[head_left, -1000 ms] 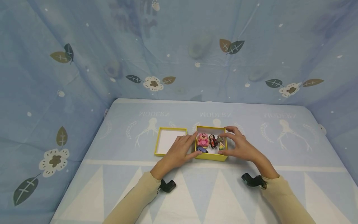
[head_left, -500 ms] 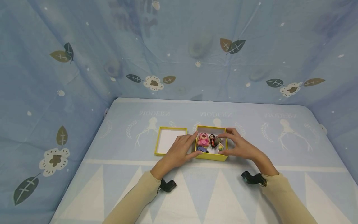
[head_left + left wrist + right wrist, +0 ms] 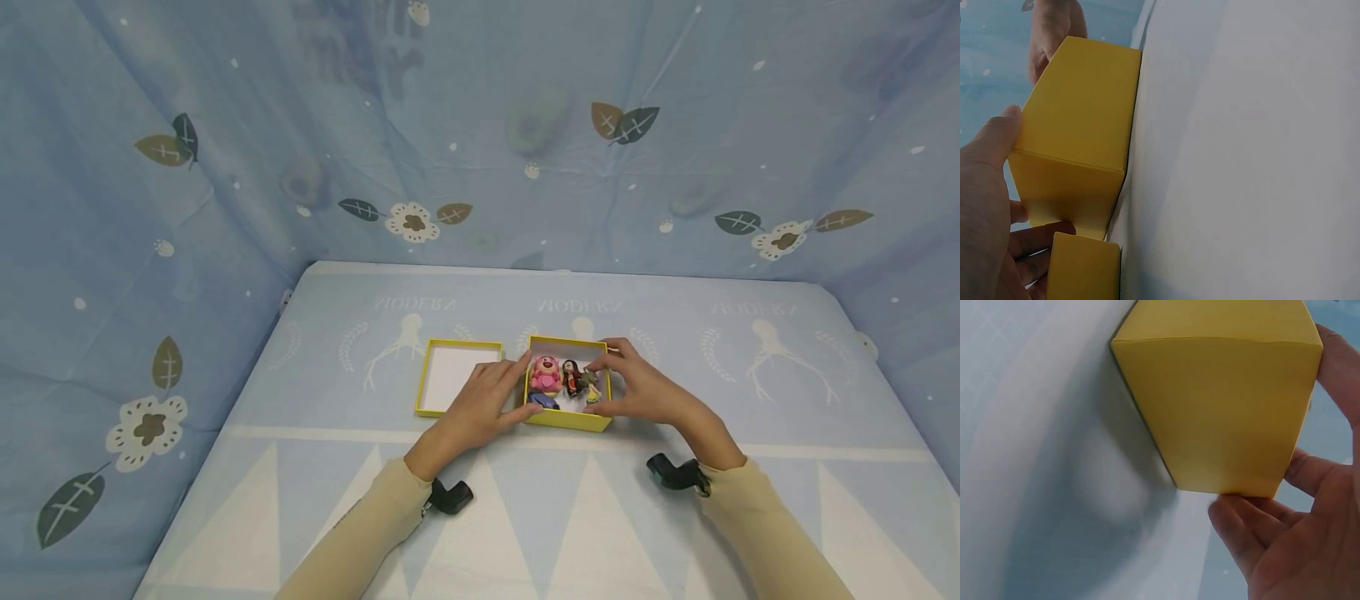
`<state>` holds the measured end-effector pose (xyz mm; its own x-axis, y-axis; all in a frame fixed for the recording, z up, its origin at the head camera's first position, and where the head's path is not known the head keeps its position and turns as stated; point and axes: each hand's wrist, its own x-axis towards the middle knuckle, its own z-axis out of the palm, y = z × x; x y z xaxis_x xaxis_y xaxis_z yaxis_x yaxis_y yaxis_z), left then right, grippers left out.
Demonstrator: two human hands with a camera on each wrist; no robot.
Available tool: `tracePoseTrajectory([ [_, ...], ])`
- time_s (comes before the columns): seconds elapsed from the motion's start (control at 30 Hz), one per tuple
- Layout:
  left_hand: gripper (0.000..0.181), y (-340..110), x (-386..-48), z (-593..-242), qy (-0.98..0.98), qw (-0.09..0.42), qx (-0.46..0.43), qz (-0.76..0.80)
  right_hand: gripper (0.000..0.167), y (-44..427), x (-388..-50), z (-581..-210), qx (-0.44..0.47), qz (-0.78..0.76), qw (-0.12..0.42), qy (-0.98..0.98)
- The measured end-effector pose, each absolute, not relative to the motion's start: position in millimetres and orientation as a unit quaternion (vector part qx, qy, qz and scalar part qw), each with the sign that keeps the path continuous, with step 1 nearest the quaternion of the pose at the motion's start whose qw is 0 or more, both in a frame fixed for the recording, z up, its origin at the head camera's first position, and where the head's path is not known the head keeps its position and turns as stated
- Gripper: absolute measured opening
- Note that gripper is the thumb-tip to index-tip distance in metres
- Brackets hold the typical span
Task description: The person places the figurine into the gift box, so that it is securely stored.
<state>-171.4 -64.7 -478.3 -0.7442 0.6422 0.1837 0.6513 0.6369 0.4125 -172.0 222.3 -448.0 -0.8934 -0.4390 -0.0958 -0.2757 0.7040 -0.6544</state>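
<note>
Slightly turned since the earlier frame are the small greenish figure [image 3: 588, 380] and the yellow one [image 3: 593, 394] beside the fingertips of the right hand [image 3: 645, 392]; the open yellow box [image 3: 567, 419] and the left hand [image 3: 480, 404] stay practically where they were. That box sits on the table, right of its shallow lid [image 3: 446, 375], also holding a pink figure [image 3: 546, 377], a dark-haired one [image 3: 572, 380] and a blue piece [image 3: 542, 402]. Left fingers lie fairly straight, touching the box's left end, thumb at its near corner. Right thumb and forefinger reach over the right end, other fingers against the outside; whether they pinch a figure I cannot tell. A loose pinch could let a small figure slip or topple its neighbour, and uneven pressure on the light-looking walls might skew the box or nudge the lid close by. Beneath lies a pale blue tablecloth [image 3: 517, 517] with white triangles and inverted lettering; blue curtains [image 3: 480, 125] printed with flowers and leaves enclose the back and sides.
</note>
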Motion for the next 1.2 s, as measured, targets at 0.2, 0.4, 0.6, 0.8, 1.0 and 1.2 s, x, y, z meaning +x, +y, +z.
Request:
tracePoseTrajectory([
  [0.2, 0.080, -64.7, -171.1, -478.3, -0.903, 0.008, -0.359, -0.234, 0.056, 218.5, -172.9, -443.9, -0.197, -0.303, 0.128, 0.924],
  [0.4, 0.080, -64.2, -171.6, -478.8, -0.903, 0.008, -0.362, -0.233, 0.057, 217.5, -174.0, -443.4, -0.188, -0.305, 0.149, 0.922],
  [0.6, 0.080, -64.0, -171.4, -477.8, -0.903, 0.011, -0.363, -0.231, 0.061, 217.0, -174.9, -444.1, -0.175, -0.327, 0.178, 0.911],
  [0.8, 0.079, -64.0, -171.5, -478.5, -0.902, 0.018, -0.364, -0.233, 0.063, 217.0, -176.4, -443.2, -0.171, -0.325, 0.195, 0.910],
  [1.0, 0.079, -65.0, -171.5, -479.9, -0.902, 0.018, -0.363, -0.232, 0.063, 215.3, -176.8, -443.1, -0.169, -0.325, 0.200, 0.909],
  [1.2, 0.080, -66.0, -171.4, -480.4, -0.902, 0.019, -0.364, -0.230, 0.063, 214.9, -176.0, -446.4, -0.169, -0.349, 0.199, 0.900],
])
